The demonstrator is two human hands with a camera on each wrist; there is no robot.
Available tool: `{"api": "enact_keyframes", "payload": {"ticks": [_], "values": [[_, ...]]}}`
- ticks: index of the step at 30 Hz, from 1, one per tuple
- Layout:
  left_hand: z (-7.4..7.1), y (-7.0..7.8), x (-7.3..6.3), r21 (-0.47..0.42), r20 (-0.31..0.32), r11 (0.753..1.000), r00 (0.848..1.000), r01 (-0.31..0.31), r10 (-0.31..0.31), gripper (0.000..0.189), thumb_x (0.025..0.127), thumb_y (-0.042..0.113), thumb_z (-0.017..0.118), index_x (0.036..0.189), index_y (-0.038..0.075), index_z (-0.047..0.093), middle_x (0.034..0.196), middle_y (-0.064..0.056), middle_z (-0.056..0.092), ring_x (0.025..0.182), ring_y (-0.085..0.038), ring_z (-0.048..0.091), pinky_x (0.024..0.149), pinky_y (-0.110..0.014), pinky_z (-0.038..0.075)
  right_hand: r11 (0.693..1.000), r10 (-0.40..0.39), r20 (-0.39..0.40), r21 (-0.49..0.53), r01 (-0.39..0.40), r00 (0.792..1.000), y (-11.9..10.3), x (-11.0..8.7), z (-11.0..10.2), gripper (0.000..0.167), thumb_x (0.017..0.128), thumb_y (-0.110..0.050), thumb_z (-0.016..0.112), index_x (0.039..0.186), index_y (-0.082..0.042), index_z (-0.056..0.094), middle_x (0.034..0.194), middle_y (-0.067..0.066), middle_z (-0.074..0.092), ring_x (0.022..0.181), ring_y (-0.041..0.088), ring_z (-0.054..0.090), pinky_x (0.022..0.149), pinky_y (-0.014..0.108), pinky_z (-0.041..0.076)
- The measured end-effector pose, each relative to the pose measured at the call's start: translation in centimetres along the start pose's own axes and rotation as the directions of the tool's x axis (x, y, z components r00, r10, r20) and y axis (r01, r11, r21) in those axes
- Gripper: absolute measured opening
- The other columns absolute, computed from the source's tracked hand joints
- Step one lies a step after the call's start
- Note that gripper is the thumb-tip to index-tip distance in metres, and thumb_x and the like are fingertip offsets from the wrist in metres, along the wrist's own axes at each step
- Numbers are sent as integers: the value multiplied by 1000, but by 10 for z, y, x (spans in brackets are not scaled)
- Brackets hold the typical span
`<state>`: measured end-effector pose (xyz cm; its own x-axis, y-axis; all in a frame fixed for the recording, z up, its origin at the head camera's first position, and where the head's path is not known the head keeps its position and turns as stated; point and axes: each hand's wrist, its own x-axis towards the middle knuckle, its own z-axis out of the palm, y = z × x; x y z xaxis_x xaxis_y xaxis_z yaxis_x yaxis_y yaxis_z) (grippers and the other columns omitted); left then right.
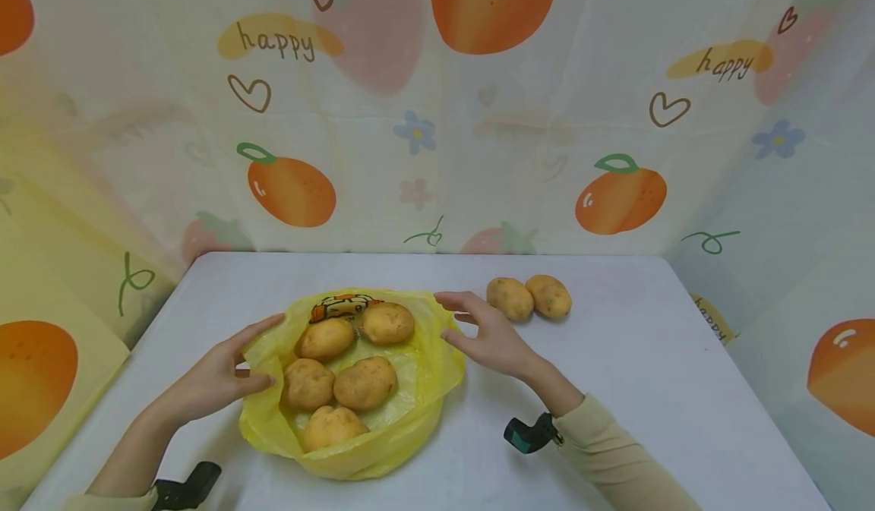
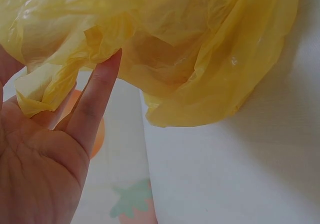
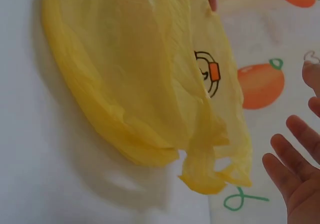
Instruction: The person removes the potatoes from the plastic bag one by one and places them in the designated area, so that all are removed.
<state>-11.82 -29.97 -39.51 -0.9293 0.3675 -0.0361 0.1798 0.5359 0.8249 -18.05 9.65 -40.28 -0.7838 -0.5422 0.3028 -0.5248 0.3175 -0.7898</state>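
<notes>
A yellow plastic bag [image 1: 403,443] lies spread wide on the table with several potatoes [image 1: 365,383] inside it. At the bag's left rim is my left hand [image 1: 217,378], thumb and fingers apart. In the left wrist view that hand's fingers [image 2: 95,102] are nearly straight, and a loose strip of the yellow plastic [image 2: 47,92] lies across them. My right hand [image 1: 495,336] is at the bag's right rim with thumb and fingers spread. From the right wrist, its fingers [image 3: 290,156] show extended and holding nothing, apart from the bag's torn-looking handle end [image 3: 202,176].
Two more potatoes [image 1: 549,297] sit side by side behind my right hand, outside the bag. The table [image 1: 649,420] has a white cover. A fruit-printed curtain [image 1: 478,154] hangs behind it and along both sides. Dark wrist devices [image 1: 529,435] are strapped on both arms.
</notes>
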Motion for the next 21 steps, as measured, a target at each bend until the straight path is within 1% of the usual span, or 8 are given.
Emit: {"api": "enact_keyframes", "payload": {"ticks": [8,11,13,18,21], "values": [[1,1,1,22,-6,1000,1000,-20,20,79,81,10,69,146,19,25,148,-15,23,110,8,43,79,-25,50,999,-40,63,28,38,997,-3,1,14,48,87,-13,64,131,-10,46,130,3,50,119,22,48,95,35,44],[1,2,1,19,-9,1000,1000,-3,4,79,80,10,69,146,20,26,149,-13,23,109,9,43,79,-24,50,999,-39,80,41,35,996,-4,2,19,48,87,-12,64,132,-10,46,132,4,50,120,20,48,95,37,44],[0,3,1,26,-6,1000,1000,-5,5,79,80,11,69,146,20,26,148,-14,24,109,9,43,79,-23,49,999,-32,94,44,28,995,-5,2,23,48,87,-12,63,132,-11,46,133,5,49,120,19,48,95,37,44],[0,5,0,24,0,1000,1000,-13,13,79,81,12,69,146,19,25,148,-15,24,109,8,44,78,-23,50,998,-46,143,48,39,989,-8,2,30,50,87,-11,63,133,-7,45,134,11,47,121,24,47,95,39,44],[0,5,0,16,-3,1000,1000,-2,2,79,81,12,69,146,20,26,148,-14,24,109,9,44,78,-22,50,997,-64,172,52,55,983,-9,2,33,52,86,-10,63,134,-4,43,133,13,47,120,26,47,95,41,44]]}}
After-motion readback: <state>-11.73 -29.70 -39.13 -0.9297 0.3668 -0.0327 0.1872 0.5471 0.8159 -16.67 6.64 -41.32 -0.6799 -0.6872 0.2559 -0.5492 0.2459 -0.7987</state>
